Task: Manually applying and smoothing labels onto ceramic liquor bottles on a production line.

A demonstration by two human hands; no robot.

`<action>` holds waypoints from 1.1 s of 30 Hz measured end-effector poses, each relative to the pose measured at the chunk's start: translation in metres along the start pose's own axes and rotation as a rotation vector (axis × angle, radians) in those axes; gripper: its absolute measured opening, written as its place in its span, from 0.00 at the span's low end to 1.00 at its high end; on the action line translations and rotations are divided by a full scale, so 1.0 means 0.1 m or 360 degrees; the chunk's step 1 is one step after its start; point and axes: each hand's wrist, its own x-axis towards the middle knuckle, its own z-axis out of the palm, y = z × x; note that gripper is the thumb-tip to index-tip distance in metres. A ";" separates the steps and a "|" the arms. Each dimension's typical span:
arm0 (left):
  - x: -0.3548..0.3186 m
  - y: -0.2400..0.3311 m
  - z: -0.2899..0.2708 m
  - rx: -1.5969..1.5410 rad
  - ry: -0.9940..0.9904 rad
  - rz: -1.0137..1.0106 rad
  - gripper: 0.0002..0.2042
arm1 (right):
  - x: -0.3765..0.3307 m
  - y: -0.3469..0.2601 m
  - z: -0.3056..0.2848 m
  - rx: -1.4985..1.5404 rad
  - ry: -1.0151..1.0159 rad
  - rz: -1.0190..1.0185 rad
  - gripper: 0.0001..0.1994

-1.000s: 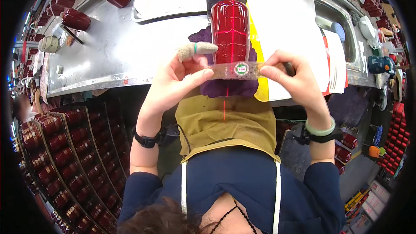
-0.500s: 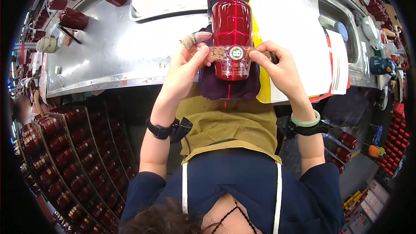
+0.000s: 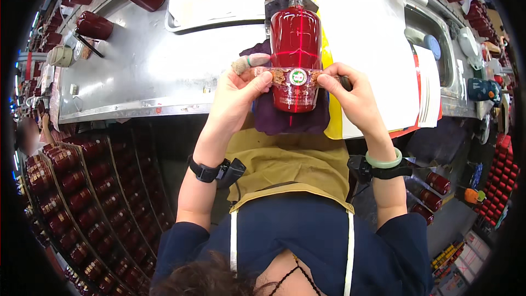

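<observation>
A red glass bottle (image 3: 296, 33) lies on its back with its neck pointing away from me, on a dark purple cloth (image 3: 293, 125). Thin red light lines cross its body. Stretched across its lower half is a clear label strip (image 3: 297, 77) with brown ornament and a round green-and-white emblem. My left hand (image 3: 241, 87) pinches the strip's left end between thumb and fingers; a fabric finger cover sits on its index finger. The right end is pinched by my right hand (image 3: 353, 90). I cannot tell whether the strip's middle touches the glass.
A white-lined tray (image 3: 216, 26) lies beyond my left hand on the metal table (image 3: 137, 77). More red bottles (image 3: 94, 26) stand at the far left. White sheets (image 3: 364, 38) and a sink (image 3: 452, 27) are to the right. Racks of bottles (image 3: 82, 203) stand lower left.
The whole scene sits slightly lower in the picture. Both hands keep their pinch on the label strip, which stays at about the same height on the bottle.
</observation>
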 end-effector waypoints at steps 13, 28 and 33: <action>-0.03 0.01 0.05 0.0015 -0.0035 -0.0002 0.20 | -0.02 0.05 0.00 -0.0015 -0.0009 0.0044 0.09; -0.03 0.01 0.05 0.0013 0.0011 -0.0035 0.21 | 0.00 0.07 0.01 0.0026 -0.0019 0.0011 0.10; -0.03 0.00 0.06 0.0054 0.0024 0.0009 0.20 | 0.00 0.01 0.02 0.0007 0.0023 -0.0017 0.10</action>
